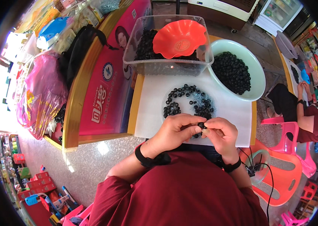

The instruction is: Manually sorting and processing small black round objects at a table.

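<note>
My left hand (172, 132) and my right hand (222, 135) meet above the near side of a round clear dish (182, 102). Between their fingertips is a small black round piece (202, 125), pinched from both sides and partly covered by the fingers. Similar black pieces (172, 109) lie around the dish. Tiny bluish bits (203, 97) are scattered among them, too small to make out. The dish rests on a white sheet (149, 109) on the table.
Behind the dish, a clear plastic bin (155, 67) of black pieces holds a red wavy-edged bowl (179, 37). A pale green basin (257, 81) of black pieces stands at right. The pink counter (104, 86) borders the left; an orange chair (285, 177) stands near my right. Another person (315, 118) sits farther right.
</note>
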Action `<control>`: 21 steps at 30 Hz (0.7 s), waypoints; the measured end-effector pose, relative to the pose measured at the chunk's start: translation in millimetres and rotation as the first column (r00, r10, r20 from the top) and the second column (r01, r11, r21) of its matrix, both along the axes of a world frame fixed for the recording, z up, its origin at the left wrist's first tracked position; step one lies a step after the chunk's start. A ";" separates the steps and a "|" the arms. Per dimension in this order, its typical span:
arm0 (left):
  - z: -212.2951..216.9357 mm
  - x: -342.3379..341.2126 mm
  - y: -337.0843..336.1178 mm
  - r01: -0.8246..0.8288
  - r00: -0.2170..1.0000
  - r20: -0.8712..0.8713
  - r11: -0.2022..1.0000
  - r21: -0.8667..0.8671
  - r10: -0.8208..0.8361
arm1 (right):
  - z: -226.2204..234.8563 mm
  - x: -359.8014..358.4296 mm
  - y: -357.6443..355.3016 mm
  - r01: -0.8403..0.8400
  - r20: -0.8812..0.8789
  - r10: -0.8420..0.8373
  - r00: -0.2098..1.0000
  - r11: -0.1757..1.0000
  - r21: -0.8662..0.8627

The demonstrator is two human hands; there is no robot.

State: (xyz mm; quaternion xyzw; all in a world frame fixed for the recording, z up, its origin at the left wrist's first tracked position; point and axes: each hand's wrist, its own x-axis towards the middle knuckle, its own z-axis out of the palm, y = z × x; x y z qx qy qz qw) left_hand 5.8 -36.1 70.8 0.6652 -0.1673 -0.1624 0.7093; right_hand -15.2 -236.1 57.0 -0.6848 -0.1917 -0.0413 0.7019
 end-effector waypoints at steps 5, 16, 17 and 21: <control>-1.8 0.0 0.5 0.031 0.999 0.028 0.998 -0.055 -0.030 | -7.5 -1.8 1.1 -0.048 -0.059 0.062 0.996 0.975 0.215; -1.8 -1.4 2.0 -0.004 0.977 0.212 1.000 0.009 0.002 | -8.2 -2.5 4.5 -0.061 -0.018 0.066 0.998 0.979 0.196; -0.8 -1.2 2.1 -0.004 0.971 0.239 1.000 0.015 0.000 | -7.8 -2.2 5.1 -0.059 -0.008 0.061 0.998 0.978 0.199; -2.9 -1.3 3.7 -0.021 0.967 0.253 0.999 0.034 0.011 | -3.8 -0.1 7.0 -0.061 -0.001 0.062 0.998 0.987 0.150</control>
